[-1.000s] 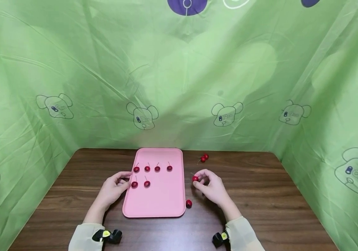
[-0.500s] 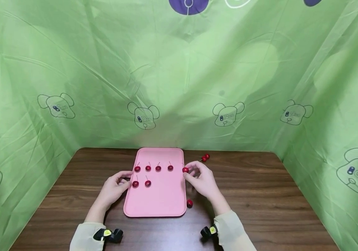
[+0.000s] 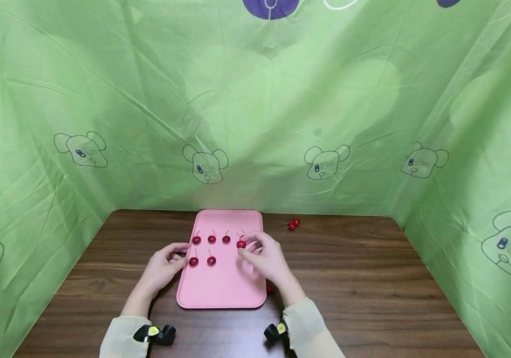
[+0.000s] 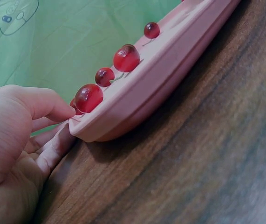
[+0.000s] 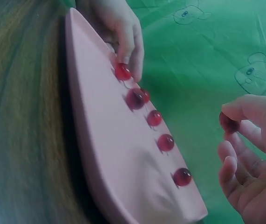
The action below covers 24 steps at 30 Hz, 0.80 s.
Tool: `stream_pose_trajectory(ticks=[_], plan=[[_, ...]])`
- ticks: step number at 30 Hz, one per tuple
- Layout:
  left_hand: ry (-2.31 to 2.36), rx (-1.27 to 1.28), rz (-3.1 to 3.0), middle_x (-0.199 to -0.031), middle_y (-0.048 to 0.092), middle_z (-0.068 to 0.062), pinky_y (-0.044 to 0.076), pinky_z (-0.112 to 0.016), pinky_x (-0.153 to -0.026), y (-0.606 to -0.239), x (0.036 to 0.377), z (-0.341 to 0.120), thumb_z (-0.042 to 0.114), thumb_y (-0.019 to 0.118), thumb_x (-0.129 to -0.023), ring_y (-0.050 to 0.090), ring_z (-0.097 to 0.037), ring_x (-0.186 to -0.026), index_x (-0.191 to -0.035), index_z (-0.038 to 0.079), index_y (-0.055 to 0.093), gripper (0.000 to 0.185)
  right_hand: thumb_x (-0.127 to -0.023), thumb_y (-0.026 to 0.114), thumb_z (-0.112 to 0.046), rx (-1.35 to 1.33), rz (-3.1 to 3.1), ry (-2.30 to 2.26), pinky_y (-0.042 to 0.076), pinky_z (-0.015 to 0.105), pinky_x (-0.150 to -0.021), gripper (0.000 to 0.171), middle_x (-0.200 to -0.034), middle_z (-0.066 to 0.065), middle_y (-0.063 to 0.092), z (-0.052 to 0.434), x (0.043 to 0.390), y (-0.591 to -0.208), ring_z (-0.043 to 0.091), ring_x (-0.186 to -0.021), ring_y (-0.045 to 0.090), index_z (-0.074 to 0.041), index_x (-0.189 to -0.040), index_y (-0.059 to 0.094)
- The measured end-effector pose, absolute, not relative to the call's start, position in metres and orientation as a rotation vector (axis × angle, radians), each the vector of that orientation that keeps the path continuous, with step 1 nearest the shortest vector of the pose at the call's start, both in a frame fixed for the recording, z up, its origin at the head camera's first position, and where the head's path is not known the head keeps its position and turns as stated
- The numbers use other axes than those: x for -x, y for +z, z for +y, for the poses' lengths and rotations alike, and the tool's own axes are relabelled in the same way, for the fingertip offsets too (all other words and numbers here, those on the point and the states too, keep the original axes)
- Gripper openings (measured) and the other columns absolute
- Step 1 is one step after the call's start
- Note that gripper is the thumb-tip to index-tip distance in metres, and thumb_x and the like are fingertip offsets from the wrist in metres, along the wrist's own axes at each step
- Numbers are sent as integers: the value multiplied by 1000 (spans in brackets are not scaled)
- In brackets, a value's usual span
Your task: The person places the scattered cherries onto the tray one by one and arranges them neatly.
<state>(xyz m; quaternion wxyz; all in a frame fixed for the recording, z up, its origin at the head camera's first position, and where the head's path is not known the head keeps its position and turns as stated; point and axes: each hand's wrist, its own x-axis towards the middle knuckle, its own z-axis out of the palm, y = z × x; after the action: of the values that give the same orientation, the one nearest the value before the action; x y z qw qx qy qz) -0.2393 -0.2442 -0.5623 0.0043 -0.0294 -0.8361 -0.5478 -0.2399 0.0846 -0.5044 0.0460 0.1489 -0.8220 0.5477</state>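
My right hand (image 3: 264, 257) pinches a red cherry (image 3: 241, 244) between thumb and fingertips, over the right part of the pink tray (image 3: 219, 291). In the right wrist view, the held cherry (image 5: 228, 122) is partly covered by the fingers. The left hand (image 3: 162, 268) grips the tray's left edge, thumb at the rim in the left wrist view. Cherries with upright stems stand on the tray: a back row, including one cherry (image 3: 226, 239), and two in front, one of them a cherry (image 3: 211, 260) near the middle. The rightmost back one is mostly hidden behind the held cherry.
Two cherries (image 3: 292, 225) lie together on the brown wooden table (image 3: 363, 278) right of the tray's far end. Another cherry (image 3: 271, 288) by the tray's right side is partly covered by the right wrist. A green printed curtain (image 3: 255, 109) surrounds the table.
My right hand has carried its cherry leftward from the table beside the tray, across the rim, to over the tray. The left hand keeps its grip at the tray's edge.
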Motion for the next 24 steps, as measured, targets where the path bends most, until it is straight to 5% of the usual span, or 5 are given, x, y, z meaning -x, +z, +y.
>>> stream_pose_trajectory(ticks=[24], plan=[[-1749, 127, -2588, -125, 74, -19, 56, -23, -76, -563, 240, -244, 4, 76, -100, 69, -14, -89, -141, 1, 70, 41, -88, 88, -9, -453, -2665, 1564, 58, 28, -83, 22, -103, 1, 70, 47, 236, -533, 17, -89, 70, -11, -107, 76]])
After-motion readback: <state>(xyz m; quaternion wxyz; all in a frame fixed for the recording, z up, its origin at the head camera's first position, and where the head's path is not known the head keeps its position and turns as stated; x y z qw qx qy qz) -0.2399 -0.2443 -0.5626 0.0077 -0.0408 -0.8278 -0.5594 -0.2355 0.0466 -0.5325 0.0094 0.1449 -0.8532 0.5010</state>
